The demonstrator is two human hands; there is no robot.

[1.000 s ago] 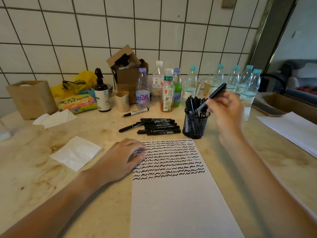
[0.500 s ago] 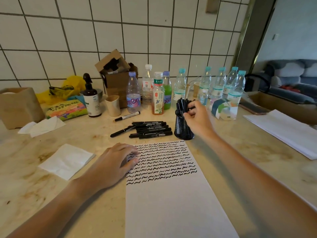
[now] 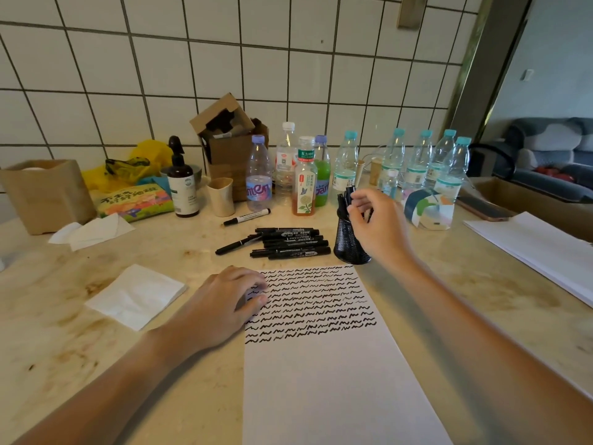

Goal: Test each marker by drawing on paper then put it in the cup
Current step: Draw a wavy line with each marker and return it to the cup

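- Paper [image 3: 321, 364]: nearest; left hand [image 3: 221, 303] rests on its edge, fingers bent, gripping nothing.
- Markers [image 3: 288, 244]: beyond paper, lying left-right, roughly midway between hands.
- Cup [image 3: 348, 242]: right of markers; right hand [image 3: 375, 226] beside it, loosely curled, empty.

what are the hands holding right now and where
Nothing is held. The right hand hovers with loosely curled, empty fingers at the mesh cup of markers. The left hand rests on the paper, pinning its edge.
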